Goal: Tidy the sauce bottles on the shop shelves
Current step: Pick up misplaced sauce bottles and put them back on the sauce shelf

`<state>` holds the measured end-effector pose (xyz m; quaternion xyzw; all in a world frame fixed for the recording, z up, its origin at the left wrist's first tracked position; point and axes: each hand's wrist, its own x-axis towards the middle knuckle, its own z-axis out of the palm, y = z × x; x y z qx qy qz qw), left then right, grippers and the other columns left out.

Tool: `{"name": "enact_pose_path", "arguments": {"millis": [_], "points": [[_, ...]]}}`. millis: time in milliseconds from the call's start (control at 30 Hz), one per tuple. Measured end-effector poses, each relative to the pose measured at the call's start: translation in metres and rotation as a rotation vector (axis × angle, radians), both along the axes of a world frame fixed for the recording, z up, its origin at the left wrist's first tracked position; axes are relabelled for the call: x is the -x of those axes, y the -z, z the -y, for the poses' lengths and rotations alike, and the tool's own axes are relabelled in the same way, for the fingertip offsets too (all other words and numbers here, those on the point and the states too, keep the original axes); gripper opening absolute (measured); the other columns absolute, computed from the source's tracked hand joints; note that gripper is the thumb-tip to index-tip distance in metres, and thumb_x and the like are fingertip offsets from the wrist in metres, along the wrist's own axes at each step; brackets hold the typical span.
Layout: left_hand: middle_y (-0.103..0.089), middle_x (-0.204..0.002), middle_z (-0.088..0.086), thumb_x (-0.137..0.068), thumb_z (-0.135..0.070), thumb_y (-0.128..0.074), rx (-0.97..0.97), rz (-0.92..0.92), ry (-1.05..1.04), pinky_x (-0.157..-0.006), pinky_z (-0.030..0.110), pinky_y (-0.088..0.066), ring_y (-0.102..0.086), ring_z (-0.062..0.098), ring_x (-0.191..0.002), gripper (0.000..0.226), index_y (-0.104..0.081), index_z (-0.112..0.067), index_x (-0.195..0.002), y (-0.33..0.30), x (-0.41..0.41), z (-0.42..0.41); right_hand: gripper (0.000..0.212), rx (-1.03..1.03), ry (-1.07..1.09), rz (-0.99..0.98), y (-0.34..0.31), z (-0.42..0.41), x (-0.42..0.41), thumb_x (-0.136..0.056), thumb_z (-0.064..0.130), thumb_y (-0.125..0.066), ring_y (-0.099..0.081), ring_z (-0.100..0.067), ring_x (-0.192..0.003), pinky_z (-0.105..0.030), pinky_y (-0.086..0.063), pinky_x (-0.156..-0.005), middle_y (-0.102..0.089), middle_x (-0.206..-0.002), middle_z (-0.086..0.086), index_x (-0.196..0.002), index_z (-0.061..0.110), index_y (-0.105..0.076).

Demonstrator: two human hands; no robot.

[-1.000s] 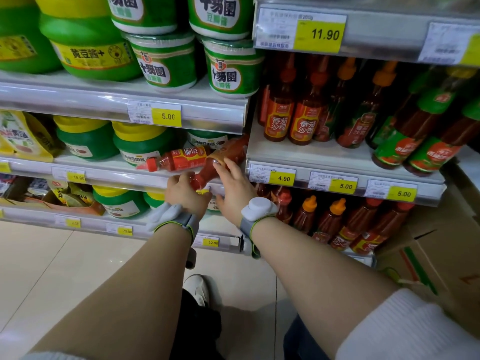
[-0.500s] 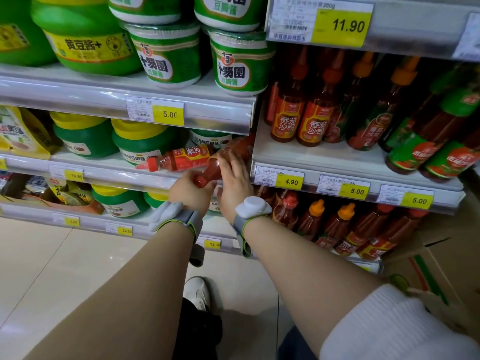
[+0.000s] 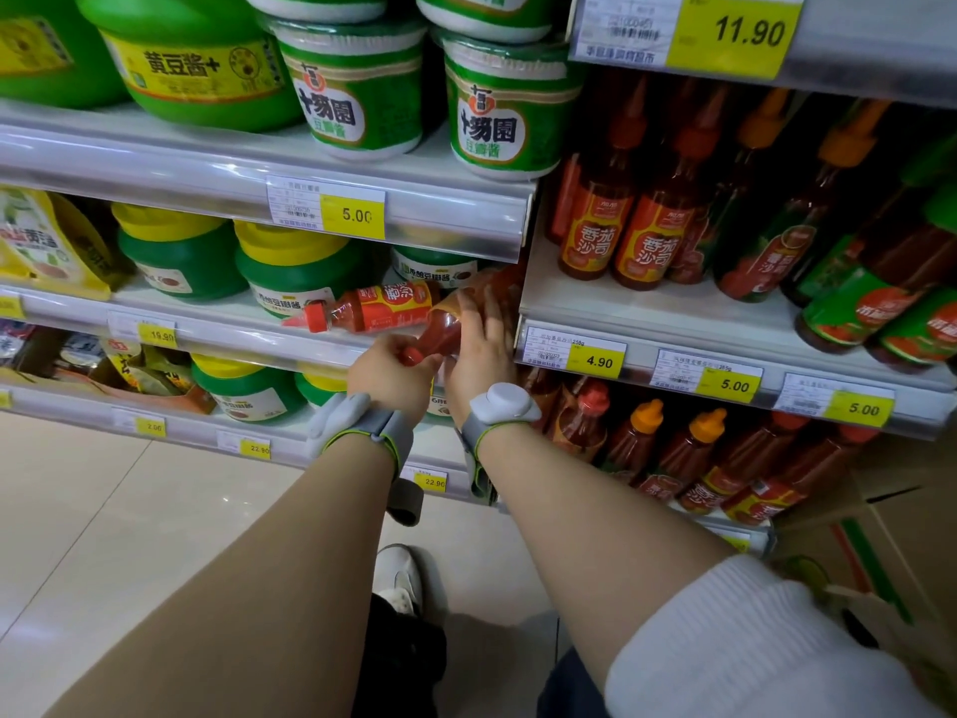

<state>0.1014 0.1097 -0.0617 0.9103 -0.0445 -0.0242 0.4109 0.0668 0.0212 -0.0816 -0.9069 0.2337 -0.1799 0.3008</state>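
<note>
A fallen bottle [image 3: 378, 309] lies on the shelf edge [image 3: 228, 338], before tubs [image 3: 295, 274].

Bottles [image 3: 383, 308]: glossy clear plastic with printed film labels. Tubs [image 3: 357, 90]: glossy green plastic. Shelf edge [image 3: 155, 163]: smooth, shiny clear plastic strip. Price tags [image 3: 352, 215]: matt paper. Floor [image 3: 103, 510]: polished tile. Sleeve [image 3: 751, 645]: ribbed white knit.

Narrow shelf front: a toppled sauce bottle [image 3: 373, 308] lies across the ledge, green tubs [image 3: 290, 274] close behind, the upper shelf lip [image 3: 414, 225] low overhead. Open aisle floor [image 3: 103, 510] below gives clearance.
</note>
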Motion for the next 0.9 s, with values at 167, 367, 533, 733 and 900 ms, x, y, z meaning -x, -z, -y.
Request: {"name": "enact_pose_path", "arguments": {"millis": [167,367,533,733,900], "points": [[-0.054,-0.076,-0.008,-0.079,-0.036,-0.068,0.023,-0.003,-0.009,-0.066,0.026,-0.035,-0.048,0.016,-0.073,0.028,-0.065,-0.019,-0.100,-0.001,0.001,-0.001,0.071,0.004,0.009,0.014,0.002,-0.002,-0.001,-0.087,0.006,-0.055,-0.012,-0.028,-0.146,-0.046,-0.032,-0.111,-0.009,-0.160,0.001,-0.148,0.025,-0.023],[-0.051,-0.075,-0.010,-0.078,-0.038,-0.067,0.028,0.019,-0.014,-0.066,0.026,-0.035,-0.048,0.017,-0.073,0.032,-0.062,-0.018,-0.104,-0.011,0.002,-0.007,0.070,-0.003,0.026,0.040,0.001,-0.008,-0.003,-0.086,0.012,-0.059,-0.017,-0.031,-0.144,-0.051,-0.032,-0.110,-0.015,-0.158,0.001,-0.146,0.025,-0.026],[-0.057,-0.082,-0.006,-0.078,-0.038,-0.067,0.020,0.028,-0.032,-0.068,0.027,-0.037,-0.049,0.018,-0.077,0.034,-0.062,-0.018,-0.104,-0.019,0.006,-0.014,0.068,0.026,0.022,0.054,-0.003,-0.013,0.001,-0.085,0.015,-0.062,-0.017,-0.030,-0.144,-0.048,-0.027,-0.114,-0.020,-0.157,0.000,-0.145,0.023,-0.030],[-0.068,-0.101,0.005,-0.077,-0.037,-0.068,0.057,0.036,-0.036,-0.071,0.027,-0.037,-0.059,0.028,-0.093,0.035,-0.061,-0.020,-0.106,-0.033,0.014,-0.018,0.067,0.010,0.033,0.046,-0.012,-0.019,0.008,-0.087,0.021,-0.061,-0.023,-0.032,-0.141,-0.051,-0.030,-0.110,-0.023,-0.156,-0.003,-0.146,0.024,-0.027],[-0.068,-0.099,0.004,-0.076,-0.040,-0.068,0.088,0.065,-0.045,-0.070,0.026,-0.037,-0.055,0.022,-0.083,0.032,-0.062,-0.023,-0.102,-0.042,0.024,-0.022,0.066,-0.073,0.045,0.074,-0.022,-0.025,0.017,-0.090,0.022,-0.058,-0.024,-0.032,-0.141,-0.045,-0.031,-0.111,-0.021,-0.157,-0.005,-0.147,0.022,-0.025]]}}
